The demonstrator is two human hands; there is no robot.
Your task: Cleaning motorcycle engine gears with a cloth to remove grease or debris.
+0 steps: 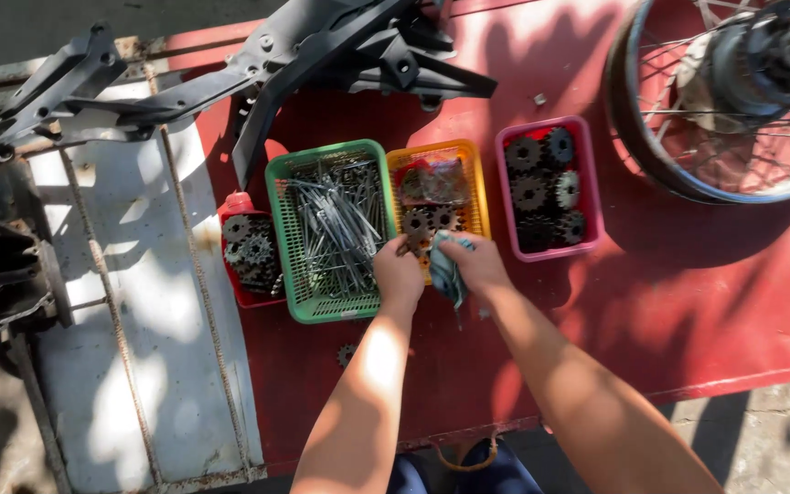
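Observation:
My left hand [399, 273] is closed on a small dark sprocket [407, 245] at the near edge of the orange basket [479, 197]. My right hand [477, 260] grips a blue-grey rag [443, 270] pressed against that sprocket. The orange basket holds more sprockets and a clear bag. Beside it, the green basket [278, 229] is full of thin metal spokes.
A pink basket [590, 197] of sprockets sits to the right, a red tray [232, 206] of sprockets to the left. A spoked wheel [660, 146] lies at the back right, black frame parts [285, 55] at the back. One loose sprocket [346, 354] lies on the red table [688, 302].

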